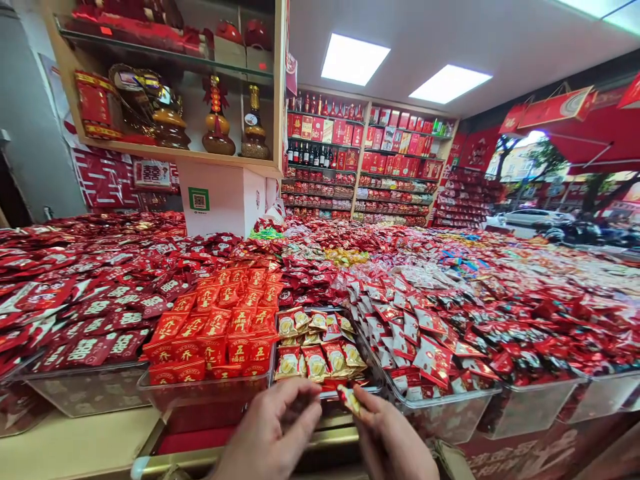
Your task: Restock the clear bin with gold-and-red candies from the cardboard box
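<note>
From where I'm standing, the person's right hand (393, 427) is pinching a small packet (349, 400) between thumb and fingers, down at the front edge of the counter. The packet is sitting in the air just in front of the cream-and-gold packets (316, 361), and it is showing similar pale, yellow and red colours (its print is too small for me to read). The left hand (275, 427) is hovering just beside it with fingers curling and thumb apart, leaving a gap in which I am seeing nothing held.

To the left of the cream-and-gold packets, orange-red packets (215, 327) are standing heaped in a clear bin (200, 395); to the right, red-and-white packets (433, 360) are filling another.

Judging by its size, the packet is probably weighing next to nothing. Its wrapper is looking thin and glossy, so it is likely crinkling easily and sliding a little under dry fingertips. I am guessing that whatever is inside could be crumbling under a hard squeeze; a light pinch on the flat sealed end would be suiting it better than pressing the middle.
</note>
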`<state>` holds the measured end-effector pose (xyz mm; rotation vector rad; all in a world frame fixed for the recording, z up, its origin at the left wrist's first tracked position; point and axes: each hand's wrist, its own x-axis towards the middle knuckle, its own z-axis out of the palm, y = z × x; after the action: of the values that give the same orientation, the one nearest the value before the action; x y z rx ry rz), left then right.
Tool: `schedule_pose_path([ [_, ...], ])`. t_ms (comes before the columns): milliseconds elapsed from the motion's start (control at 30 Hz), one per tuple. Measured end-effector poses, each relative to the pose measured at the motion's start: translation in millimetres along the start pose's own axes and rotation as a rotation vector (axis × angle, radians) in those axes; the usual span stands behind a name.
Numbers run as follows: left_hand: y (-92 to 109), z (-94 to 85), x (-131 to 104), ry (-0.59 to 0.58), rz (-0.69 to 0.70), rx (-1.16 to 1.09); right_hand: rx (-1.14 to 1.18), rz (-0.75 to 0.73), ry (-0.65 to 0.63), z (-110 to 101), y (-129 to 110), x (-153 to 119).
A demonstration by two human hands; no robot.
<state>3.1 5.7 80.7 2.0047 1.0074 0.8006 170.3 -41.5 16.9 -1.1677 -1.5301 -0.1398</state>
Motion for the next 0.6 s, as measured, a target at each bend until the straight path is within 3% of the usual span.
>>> schedule_pose_path([
  [67,7.0,-20.0,28.6,0.06,0.141,0.381,-0.08,-0.073,-0.021,2.6,4.3,33.7],
  [133,5.0,-31.1,61.6,0.053,0.158,0.771,-0.169,-0.086,-0.069,14.6,9.9,67.0],
  [233,-7.8,-30.0,102.3,-0.022,0.105,0.899,-0.317,0.041,-0.184,42.8,19.7,104.1],
  [300,-17.1,-23.1,117.5,-0.039,0.052,0.951,-0.406,0.114,-0.269,59.9,25.9,117.4],
  [433,-30.7,-12.2,127.0,-0.015,-0.01,1.039,-0.464,0.142,-0.322,76.4,36.2,122.7],
  [600,-38.7,-13.7,129.1,-0.084,-0.002,1.082,-0.499,0.211,-0.382,77.1,42.4,116.0],
])
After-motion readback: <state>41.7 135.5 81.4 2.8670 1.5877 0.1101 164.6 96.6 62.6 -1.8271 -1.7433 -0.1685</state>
